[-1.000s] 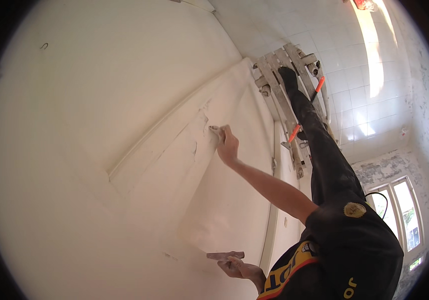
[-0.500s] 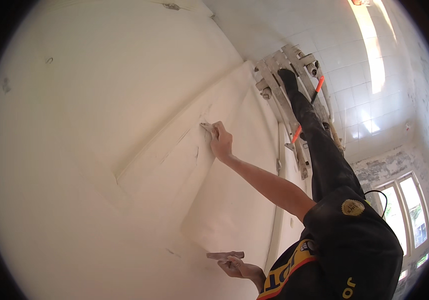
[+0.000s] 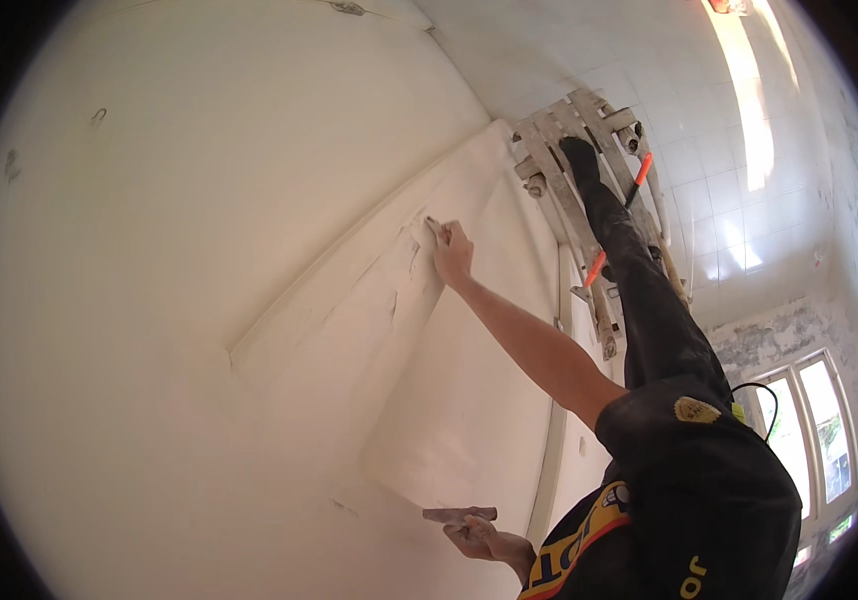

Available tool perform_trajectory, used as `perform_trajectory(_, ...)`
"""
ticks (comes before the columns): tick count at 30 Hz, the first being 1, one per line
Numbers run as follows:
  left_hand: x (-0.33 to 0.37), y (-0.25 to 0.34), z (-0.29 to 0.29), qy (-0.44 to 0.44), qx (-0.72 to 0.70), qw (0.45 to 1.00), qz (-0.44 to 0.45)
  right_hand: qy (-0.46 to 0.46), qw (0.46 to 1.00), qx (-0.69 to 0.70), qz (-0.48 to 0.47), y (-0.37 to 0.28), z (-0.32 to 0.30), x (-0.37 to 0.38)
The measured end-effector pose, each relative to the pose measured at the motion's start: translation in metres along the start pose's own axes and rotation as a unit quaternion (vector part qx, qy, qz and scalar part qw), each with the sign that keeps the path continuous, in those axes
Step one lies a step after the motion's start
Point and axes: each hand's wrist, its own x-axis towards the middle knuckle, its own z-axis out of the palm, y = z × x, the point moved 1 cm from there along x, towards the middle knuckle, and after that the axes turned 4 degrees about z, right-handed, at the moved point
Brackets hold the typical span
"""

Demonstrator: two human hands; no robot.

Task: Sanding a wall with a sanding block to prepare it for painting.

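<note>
My right hand (image 3: 454,252) grips a small putty knife (image 3: 433,224), its blade against the pale wall (image 3: 149,300) just below a long raised ridge (image 3: 349,240). Thin dark scratches and smears (image 3: 413,258) mark the plaster beside the knife. Lower down, close to my body, my left hand (image 3: 479,540) is closed around a flat, putty-smeared plate-like tool (image 3: 459,515), seen nearly edge-on. A gap separates that tool from the wall, as far as I can tell.
My leg (image 3: 639,290) rests on a scaffold of wooden planks (image 3: 549,150). An orange-and-black bar (image 3: 641,172) lies across it. Beyond are a tiled floor (image 3: 699,210) with sunlight patches and a window (image 3: 809,430). A hook (image 3: 99,115) sticks out of the wall.
My right hand has moved up and slightly right along the wall with the putty knife. My left hand, still holding its tool, has shifted slightly right in view.
</note>
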Motion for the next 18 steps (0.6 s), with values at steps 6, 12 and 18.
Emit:
perform_trajectory(6, 0.0, -0.009, -0.008, 0.022, 0.005, 0.999, -0.039, -0.197, 0.978, 0.055, -0.049, -0.107, -0.003, -0.102)
perform_trajectory(12, 0.001, -0.008, -0.007, 0.016, -0.005, 1.0, 0.009, -0.137, 0.99, 0.028, 0.021, -0.061, -0.006, -0.031)
perform_trajectory(18, 0.002, -0.02, -0.005, -0.013, -0.015, 1.0, 0.013, -0.197, 0.972, 0.108, -0.062, -0.07, 0.002, -0.064)
